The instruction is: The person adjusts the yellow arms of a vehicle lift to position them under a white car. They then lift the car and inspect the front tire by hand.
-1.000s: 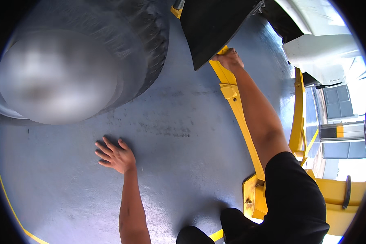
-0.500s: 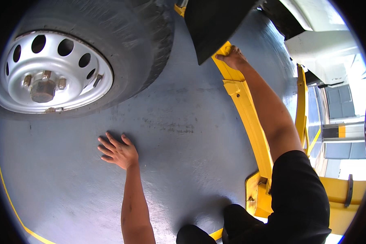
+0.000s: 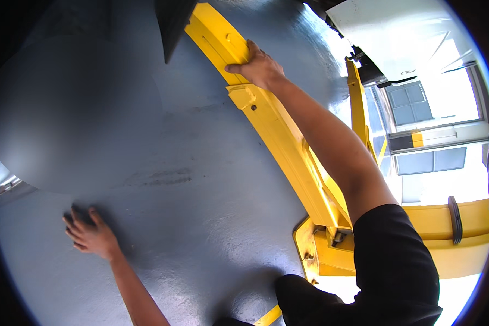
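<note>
Right hand (image 3: 258, 68) grips lift arm (image 3: 277, 130), upper centre.
Wheel has slid off left; left hand (image 3: 89, 233) stays flat, fingers spread, on floor (image 3: 201, 217).

left hand (image 3: 92, 236) sits flat on the floor (image 3: 201, 217) near-left, right hand (image 3: 258, 68) far up on the lift arm (image 3: 288, 146) running off right of it

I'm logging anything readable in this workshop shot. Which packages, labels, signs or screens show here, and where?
None that can be made out. In view are only the yellow lift arm under the right hand, the grey floor under the left hand, and windows at right.
</note>
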Tool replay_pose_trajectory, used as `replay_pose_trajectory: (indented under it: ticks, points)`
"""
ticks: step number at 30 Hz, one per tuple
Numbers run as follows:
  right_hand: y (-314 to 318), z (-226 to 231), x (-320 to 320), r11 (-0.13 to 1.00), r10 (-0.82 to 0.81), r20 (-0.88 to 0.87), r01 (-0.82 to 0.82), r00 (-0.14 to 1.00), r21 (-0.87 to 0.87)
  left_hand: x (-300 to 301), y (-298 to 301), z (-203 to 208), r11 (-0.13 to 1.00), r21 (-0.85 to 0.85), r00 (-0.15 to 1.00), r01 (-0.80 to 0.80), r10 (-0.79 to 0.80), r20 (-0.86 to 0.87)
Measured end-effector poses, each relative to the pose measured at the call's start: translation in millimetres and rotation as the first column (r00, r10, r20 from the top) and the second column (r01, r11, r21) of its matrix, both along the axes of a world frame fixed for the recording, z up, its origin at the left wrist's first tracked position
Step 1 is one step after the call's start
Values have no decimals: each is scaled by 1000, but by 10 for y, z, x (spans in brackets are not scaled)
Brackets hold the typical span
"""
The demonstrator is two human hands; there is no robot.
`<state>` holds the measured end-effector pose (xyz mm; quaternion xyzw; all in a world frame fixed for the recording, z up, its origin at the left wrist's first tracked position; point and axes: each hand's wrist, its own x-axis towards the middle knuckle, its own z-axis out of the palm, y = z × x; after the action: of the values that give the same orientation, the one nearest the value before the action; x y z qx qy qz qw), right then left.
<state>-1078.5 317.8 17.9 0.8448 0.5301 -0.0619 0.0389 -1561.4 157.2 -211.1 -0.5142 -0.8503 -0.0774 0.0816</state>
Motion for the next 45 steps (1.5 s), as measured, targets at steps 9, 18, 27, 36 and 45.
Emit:
replay_pose_trajectory:
  ticks: [9,18,27,36,45]
  points:
    - [109,-233,172,983,103,-16,-99,995,152,3570,48,700,833,412,-740,370,-3,672]
    - [35,-196,270,978,83,-269,-27,959,205,3842,123,507,731,451,-844,513,332,422]
    - [-42,-144,-64,987,-26,-278,68,960,144,3793,165,444,715,502,-872,487,363,329]
    - [-14,-117,-47,993,-18,-157,37,988,114,3873,187,475,742,433,-853,512,377,361]
    - [30,-93,41,990,78,1,-77,997,120,3796,233,451,710,438,-764,551,219,606]
